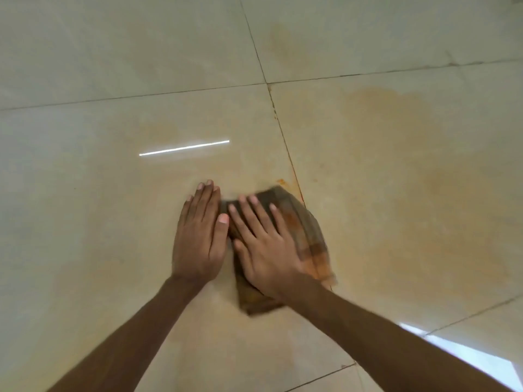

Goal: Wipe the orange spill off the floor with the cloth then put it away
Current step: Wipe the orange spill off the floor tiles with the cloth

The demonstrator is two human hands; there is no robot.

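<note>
Two bare forearms reach in from the bottom edge toward the middle of the tiled floor (pixel 85 66). A bright patch of reflected light (pixel 467 355) lies on the tiles near the right forearm. The right hand (pixel 263 244) lies flat on a folded brownish cloth (pixel 300 222), fingers straight and spread, pressing it down on the floor and grasping nothing. The left hand (pixel 198 236) rests flat on the tile just beside the cloth, fingers straight and together, its thumb at the cloth's left edge. The cloth is blurred and carries orange stains along its right side; its far corner sits against a grout line (pixel 283 137). Beyond and to the right, the orange spill (pixel 396 131) spreads as a pale smear across the neighbouring tile. A thin white streak of light (pixel 184 148) shines on the floor beyond the left hand.
</note>
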